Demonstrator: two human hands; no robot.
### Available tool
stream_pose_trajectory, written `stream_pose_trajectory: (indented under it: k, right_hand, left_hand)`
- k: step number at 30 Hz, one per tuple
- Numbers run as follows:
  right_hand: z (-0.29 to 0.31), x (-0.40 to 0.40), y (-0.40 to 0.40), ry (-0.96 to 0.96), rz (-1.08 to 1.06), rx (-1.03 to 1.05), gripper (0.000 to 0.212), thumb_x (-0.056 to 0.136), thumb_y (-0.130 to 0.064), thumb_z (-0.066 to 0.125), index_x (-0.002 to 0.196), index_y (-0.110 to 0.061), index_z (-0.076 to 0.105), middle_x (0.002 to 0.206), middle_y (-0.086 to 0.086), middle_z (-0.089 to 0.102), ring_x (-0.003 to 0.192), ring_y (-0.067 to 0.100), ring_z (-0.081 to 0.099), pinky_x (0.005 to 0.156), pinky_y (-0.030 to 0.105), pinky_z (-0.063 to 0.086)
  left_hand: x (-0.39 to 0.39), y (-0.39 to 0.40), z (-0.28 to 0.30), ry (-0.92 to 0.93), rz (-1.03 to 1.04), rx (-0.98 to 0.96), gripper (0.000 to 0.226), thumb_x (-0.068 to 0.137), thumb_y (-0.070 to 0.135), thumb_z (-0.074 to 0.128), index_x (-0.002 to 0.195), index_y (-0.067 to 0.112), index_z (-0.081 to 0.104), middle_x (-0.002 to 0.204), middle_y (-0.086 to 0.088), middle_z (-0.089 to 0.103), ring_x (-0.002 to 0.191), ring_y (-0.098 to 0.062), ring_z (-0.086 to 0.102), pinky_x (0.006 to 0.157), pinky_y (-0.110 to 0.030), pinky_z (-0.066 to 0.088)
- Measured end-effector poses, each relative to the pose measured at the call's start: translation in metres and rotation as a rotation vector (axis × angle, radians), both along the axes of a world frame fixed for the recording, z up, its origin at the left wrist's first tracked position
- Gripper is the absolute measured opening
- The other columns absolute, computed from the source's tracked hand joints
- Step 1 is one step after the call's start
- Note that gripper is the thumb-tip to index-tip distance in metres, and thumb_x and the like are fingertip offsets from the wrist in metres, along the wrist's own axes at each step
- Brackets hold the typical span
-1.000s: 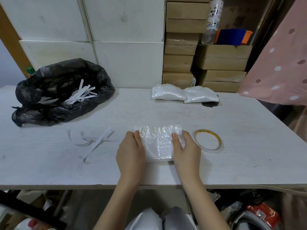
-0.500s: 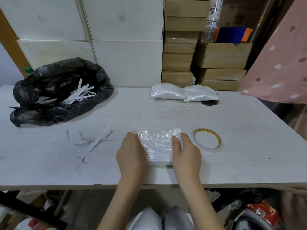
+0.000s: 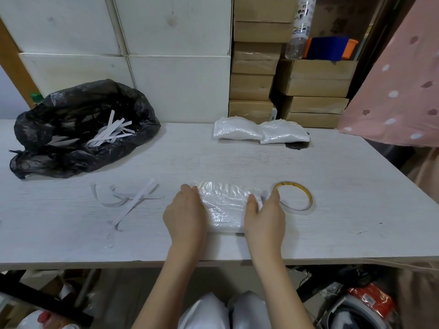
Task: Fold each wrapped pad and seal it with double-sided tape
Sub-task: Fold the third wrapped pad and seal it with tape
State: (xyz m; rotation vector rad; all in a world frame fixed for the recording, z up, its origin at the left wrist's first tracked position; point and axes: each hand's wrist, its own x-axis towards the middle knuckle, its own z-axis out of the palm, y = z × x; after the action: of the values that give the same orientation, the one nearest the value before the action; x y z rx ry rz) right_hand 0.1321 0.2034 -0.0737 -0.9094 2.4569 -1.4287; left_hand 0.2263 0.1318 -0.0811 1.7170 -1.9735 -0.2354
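Both hands grip the wrapped pad (image 3: 224, 206) near the table's (image 3: 332, 186) front edge: left hand (image 3: 186, 213) and right hand (image 3: 264, 216) at its ends. Tape roll (image 3: 293, 197) lies just right. Bottle (image 3: 300, 24) label lettering unreadable.

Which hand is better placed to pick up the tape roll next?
Right, probably. The right hand holds the wrapped pad's right edge, and its fingertips lie right beside the tape roll. The left hand is on the pad's far side and would have to cross over.
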Motion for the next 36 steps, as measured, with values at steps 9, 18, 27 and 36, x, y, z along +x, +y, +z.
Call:
stream_pose_trajectory:
  k: [9, 18, 27, 36]
  right_hand:
    - [0.009, -0.003, -0.009, 0.088, -0.016, 0.256, 0.029, 0.096, -0.019, 0.045, 0.120, -0.002, 0.039, 0.105, 0.013, 0.062, 0.091, 0.030, 0.063, 0.062, 0.028, 0.038]
    - [0.017, -0.008, -0.021, 0.652, 0.030, 0.311, 0.020, 0.085, -0.020, 0.061, 0.098, -0.005, 0.066, 0.116, 0.015, 0.059, 0.112, 0.033, 0.055, 0.083, 0.036, 0.047]
    - [-0.005, 0.004, -0.025, 0.577, 0.545, 0.461, 0.081, 0.083, -0.051, -0.012, 0.149, -0.009, 0.007, 0.159, 0.004, 0.000, 0.146, 0.013, -0.007, 0.116, 0.029, -0.010]
    - [-0.006, 0.003, -0.021, 0.472, 0.552, 0.462, 0.056, 0.100, -0.035, 0.018, 0.149, -0.009, 0.010, 0.159, 0.004, 0.005, 0.146, 0.014, 0.000, 0.119, 0.029, -0.003]
  left_hand:
    - [-0.006, -0.007, 0.002, -0.006, 0.063, 0.117, 0.023, 0.097, 0.012, 0.036, 0.117, 0.000, 0.037, 0.093, -0.016, 0.066, 0.083, -0.036, 0.061, 0.059, -0.032, 0.032]
    - [-0.010, -0.001, 0.007, -0.238, -0.019, 0.107, 0.024, 0.091, 0.000, 0.036, 0.115, 0.006, 0.037, 0.094, -0.010, 0.060, 0.070, -0.029, 0.052, 0.044, -0.027, 0.014]
    - [-0.008, 0.003, 0.010, -0.205, -0.055, 0.073, 0.020, 0.097, 0.015, 0.037, 0.114, 0.007, 0.037, 0.099, -0.008, 0.063, 0.085, -0.027, 0.063, 0.044, -0.025, 0.014]
    - [0.008, -0.008, 0.038, -0.214, -0.068, 0.167, 0.021, 0.091, 0.001, 0.038, 0.111, 0.003, 0.043, 0.109, -0.014, 0.058, 0.089, -0.032, 0.055, 0.065, -0.032, 0.033]
